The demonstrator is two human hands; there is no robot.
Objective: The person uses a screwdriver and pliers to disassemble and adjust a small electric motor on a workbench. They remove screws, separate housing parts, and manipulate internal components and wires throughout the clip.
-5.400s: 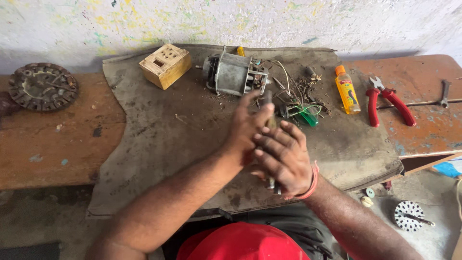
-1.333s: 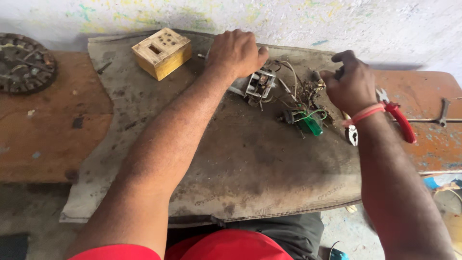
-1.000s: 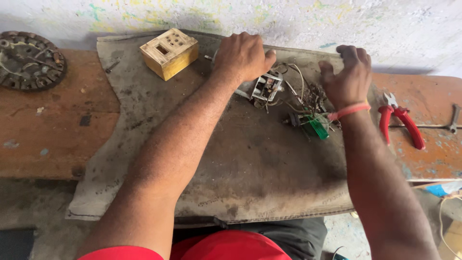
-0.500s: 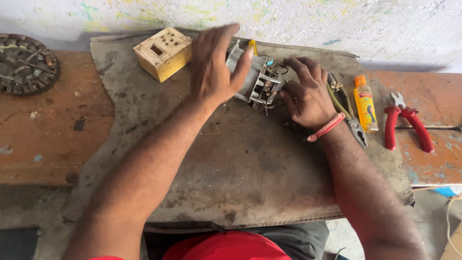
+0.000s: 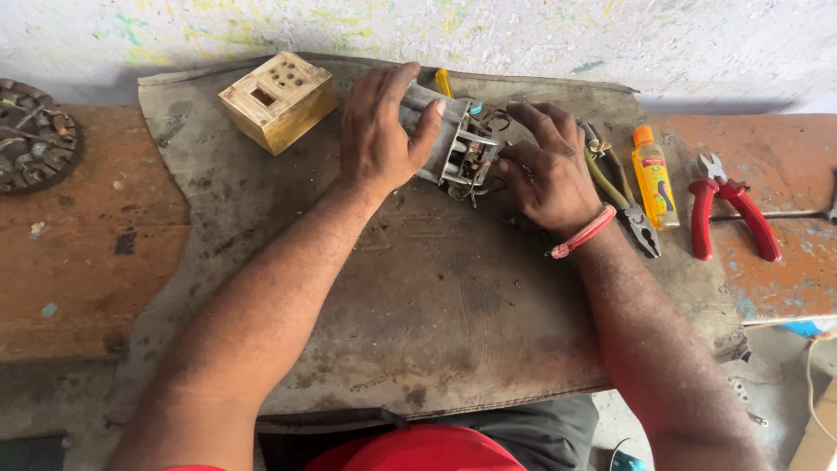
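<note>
The worktop (image 5: 78, 262) under me is worn orange wood, and the grey mat (image 5: 436, 314) spread over its middle is my landmark for everything else. My left hand (image 5: 377, 131) lies on the far part of the mat, palm down, fingers clenched round the grey body of the small motor (image 5: 449, 139), thumb hooked over its near side. The motor lies on its side near the mat's far edge, its long axis running left to right and tilted a little away from me, the wired end with the metal frame pointing right. That open end faces my right hand (image 5: 551, 174), which rests on the mat just to the right of it; its fingers are spread and not clenched on anything, the tips touching the wires and frame at that end. So the left hand has the body and the right is the nearer one to the wiring. On the mat's far left corner stands a small wooden box (image 5: 279, 98) with holes in its top. Off the mat's left edge lies a round rusty metal disc (image 5: 35, 135). Along the mat's right edge lie dark pliers (image 5: 621, 187) and a small orange bottle (image 5: 654, 174), with red-handled pliers (image 5: 728, 214) further right on the bare wood.
</note>
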